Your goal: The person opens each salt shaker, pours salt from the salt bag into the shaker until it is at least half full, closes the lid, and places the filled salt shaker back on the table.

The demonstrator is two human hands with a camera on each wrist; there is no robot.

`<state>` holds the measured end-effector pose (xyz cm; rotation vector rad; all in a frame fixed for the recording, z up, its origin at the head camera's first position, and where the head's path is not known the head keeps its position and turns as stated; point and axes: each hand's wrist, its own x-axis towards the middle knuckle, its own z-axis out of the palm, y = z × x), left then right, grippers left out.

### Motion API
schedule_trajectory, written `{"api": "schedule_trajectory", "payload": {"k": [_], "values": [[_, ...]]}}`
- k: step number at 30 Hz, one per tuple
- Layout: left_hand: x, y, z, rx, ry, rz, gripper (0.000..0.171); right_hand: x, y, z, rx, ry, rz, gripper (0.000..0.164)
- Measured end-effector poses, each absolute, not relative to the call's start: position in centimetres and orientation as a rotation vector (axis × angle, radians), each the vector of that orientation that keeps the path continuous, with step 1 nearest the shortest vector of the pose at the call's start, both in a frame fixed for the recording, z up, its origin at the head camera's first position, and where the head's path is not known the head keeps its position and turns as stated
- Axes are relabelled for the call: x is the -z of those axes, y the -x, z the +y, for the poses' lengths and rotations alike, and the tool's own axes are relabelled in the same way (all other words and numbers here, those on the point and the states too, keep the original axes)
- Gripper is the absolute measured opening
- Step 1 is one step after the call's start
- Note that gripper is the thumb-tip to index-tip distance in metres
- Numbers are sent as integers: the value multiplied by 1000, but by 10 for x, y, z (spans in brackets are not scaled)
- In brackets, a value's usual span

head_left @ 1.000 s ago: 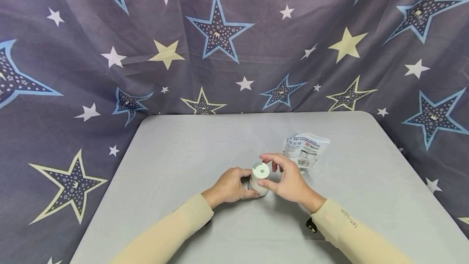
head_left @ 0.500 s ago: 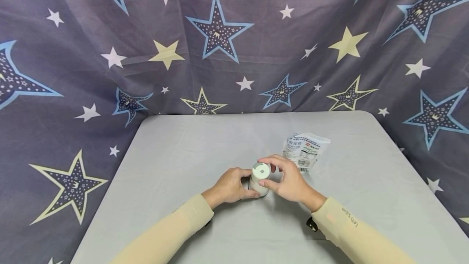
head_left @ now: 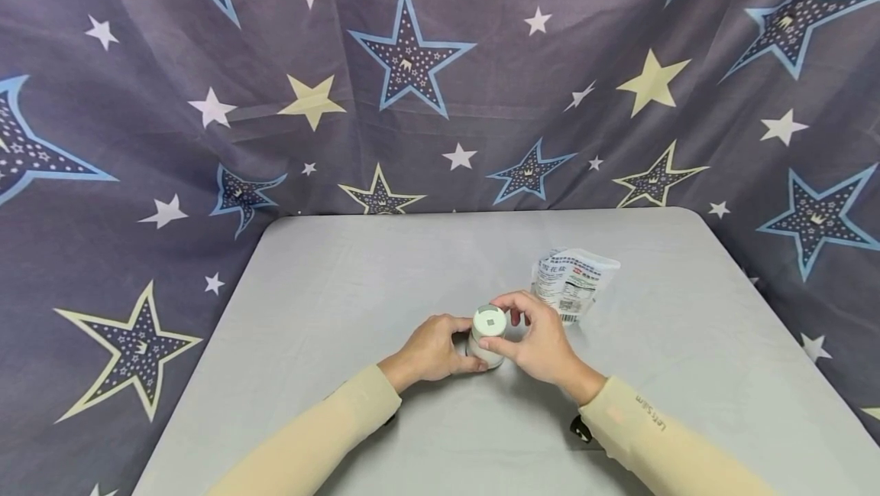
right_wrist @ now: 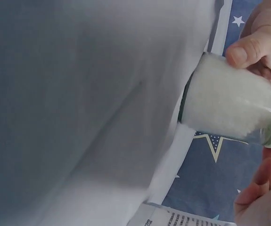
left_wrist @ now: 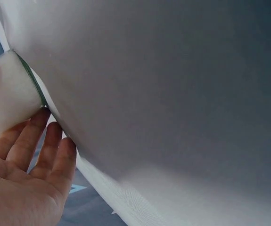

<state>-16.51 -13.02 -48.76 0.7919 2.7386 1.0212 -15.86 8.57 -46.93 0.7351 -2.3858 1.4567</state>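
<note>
A clear glass jar [right_wrist: 229, 96] filled with white granules stands upright on the table in the head view. Its pale green lid [head_left: 490, 320] has a small grey square in the middle and a grey-green patch at the far edge. My left hand [head_left: 435, 348] grips the jar's body from the left, thumb on the near side. From the right, my right hand [head_left: 539, 335] pinches the lid between thumb and fingers. In the left wrist view, the left hand's fingers [left_wrist: 24, 148] lie along the jar near its base. Both hands partly cover the jar.
A white printed pouch [head_left: 576, 282] stands on the table just behind and right of my right hand. The grey table [head_left: 344, 274] has its far edge against a dark, star-patterned curtain [head_left: 440, 137].
The lid has turned a little clockwise, its grey-green patch shifting from the upper left to the top. My right fingers have closed in and turned with it; my left hand stays put.
</note>
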Motion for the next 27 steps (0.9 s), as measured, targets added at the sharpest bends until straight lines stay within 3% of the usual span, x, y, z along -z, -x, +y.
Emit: {"api": "schedule_trajectory", "payload": {"k": [10, 19, 27], "values": [[488, 165, -131, -1033, -805, 2740, 54, 472, 155, 80, -1432, -664, -2363, 51], [488, 166, -131, -1019, -799, 2740, 58, 466, 159, 87, -1361, -846, -2378, 64], [487, 165, -131, -1004, -793, 2732, 60, 466, 163, 89, -1371, -919, -2374, 52]]}}
